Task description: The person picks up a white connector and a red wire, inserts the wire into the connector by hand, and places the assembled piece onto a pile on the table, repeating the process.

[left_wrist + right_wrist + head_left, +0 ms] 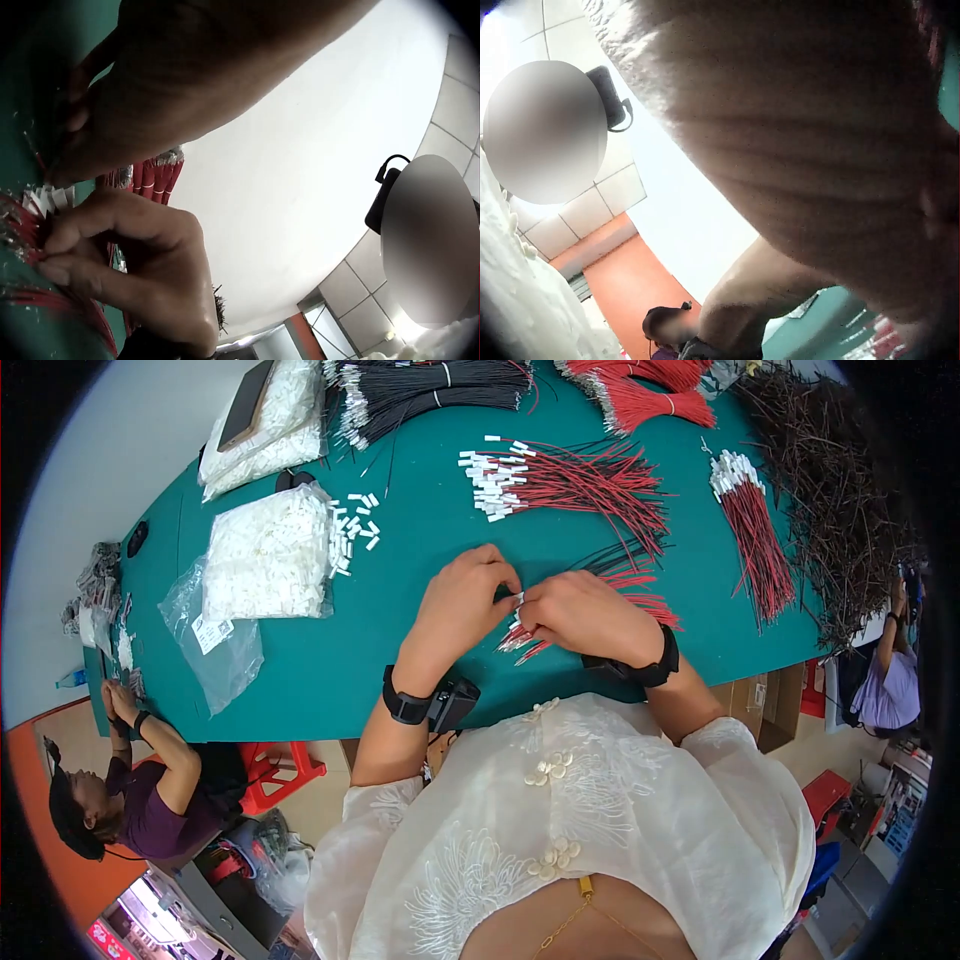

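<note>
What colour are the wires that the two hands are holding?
The wires are mostly red; the head view shows them best.

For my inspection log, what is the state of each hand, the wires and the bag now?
Left hand: pinches wire bunch.
Right hand: grips wire bunch.
Wire bunch: held between both hands.
Plastic bag: lying flat, filled with white connectors.
Loose connectors: scattered beside bag.

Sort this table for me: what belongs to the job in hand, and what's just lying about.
In the job: left hand and right hand, red wires they hold, white plug at the fingertips, bag of plugs.
Lying about: black wires, brown wire heap, dark pad.
</note>
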Available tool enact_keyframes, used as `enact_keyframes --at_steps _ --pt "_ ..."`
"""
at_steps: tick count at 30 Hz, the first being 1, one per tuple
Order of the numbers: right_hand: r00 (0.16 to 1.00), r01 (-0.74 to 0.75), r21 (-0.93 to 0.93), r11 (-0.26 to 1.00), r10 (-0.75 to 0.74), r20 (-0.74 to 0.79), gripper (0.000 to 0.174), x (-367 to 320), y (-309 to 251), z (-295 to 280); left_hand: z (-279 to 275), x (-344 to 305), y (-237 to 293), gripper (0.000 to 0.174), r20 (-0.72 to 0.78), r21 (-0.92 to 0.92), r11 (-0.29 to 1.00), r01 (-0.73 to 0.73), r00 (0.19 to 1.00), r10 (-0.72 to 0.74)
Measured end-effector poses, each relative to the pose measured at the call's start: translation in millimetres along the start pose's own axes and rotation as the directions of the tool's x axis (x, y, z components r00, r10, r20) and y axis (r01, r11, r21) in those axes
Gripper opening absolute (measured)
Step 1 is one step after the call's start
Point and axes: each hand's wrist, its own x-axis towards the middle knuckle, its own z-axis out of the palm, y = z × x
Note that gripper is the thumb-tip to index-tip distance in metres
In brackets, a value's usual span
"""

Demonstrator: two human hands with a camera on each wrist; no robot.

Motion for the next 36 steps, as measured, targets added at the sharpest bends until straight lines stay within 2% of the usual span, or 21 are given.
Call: enact_keyframes --at_steps 6,9,12,13,14,16,17,18,20,21,22,25,26,29,34,36 --pt "1.000 -0.012 0.052 0.999 0.011 0.016 0.007 1 -1 -12 5 0 8 0.010 -0.026 0.049 0.999 0.018 1.000 -0.017" --pt "0.983 0.120 0.267 0.956 -0.078 -0.164 0.007 4 1 -23 2 2 8 0.011 -0.032 0.025 0.999 0.026 0.999 -0.025" --pt "0.992 0.077 0.353 0.933 -0.036 -0.123 0.008 4 4 -31 -2 5 5 0.010 -0.092 -0.305 0.942 0.142 0.980 -0.178" --pt "0.995 0.047 0.399 0.916 -0.009 -0.098 0.009 3 4 -33 -3 7 3 0.010 -0.091 -0.305 0.942 0.142 0.980 -0.177" --pt "0.995 0.044 0.402 0.915 -0.006 -0.097 0.009 2 3 -35 -5 8 -1 0.010 -0.136 -0.472 0.874 0.115 0.970 -0.200" --pt "0.985 -0.073 0.582 0.810 0.148 -0.083 0.010 1 -2 -45 -7 9 -7 0.012 -0.203 -0.750 0.661 0.029 0.941 -0.272" --pt "0.973 -0.124 0.662 0.739 0.222 -0.065 0.010 1 -3 -48 -9 8 -7 0.012 -0.198 -0.751 0.660 0.034 0.941 -0.273" --pt "0.972 -0.126 0.664 0.737 0.224 -0.065 0.010 0 -3 -47 -11 7 -7 0.013 -0.189 -0.791 0.611 0.026 0.940 -0.284" --pt "0.912 -0.055 0.672 0.738 0.311 -0.266 0.009 0 -3 -46 -17 7 -6 0.016 -0.170 -0.861 0.508 0.009 0.937 -0.304" --pt "0.864 -0.020 0.671 0.741 0.351 -0.362 0.009 0 -3 -46 -18 6 -5 0.016 -0.168 -0.861 0.508 0.011 0.937 -0.305" --pt "0.863 -0.021 0.672 0.740 0.352 -0.361 0.009 0 -3 -47 -18 6 -4 0.017 -0.160 -0.872 0.490 0.013 0.937 -0.311" --pt "0.734 -0.145 0.486 0.862 0.423 -0.531 0.009 -1 0 -51 -19 6 -3 0.018 -0.141 -0.892 0.451 0.019 0.937 -0.320" --pt "0.734 -0.147 0.487 0.861 0.425 -0.530 0.009 0 1 -51 -19 6 -2 0.018 -0.129 -0.904 0.428 0.020 0.940 -0.316" --pt "0.696 -0.054 0.323 0.945 0.268 -0.666 0.011 6 0 -47 -18 5 -3 0.019 -0.102 -0.924 0.382 0.026 0.945 -0.312" --pt "0.705 -0.037 0.349 0.936 0.272 -0.655 0.010 10 -6 -42 -15 6 -4 0.019 -0.089 -0.928 0.373 0.023 0.955 -0.282" --pt "0.712 -0.012 0.277 0.961 0.203 -0.672 0.011 12 -4 -39 -14 7 -3 0.018 -0.103 -0.923 0.384 0.014 0.954 -0.281"
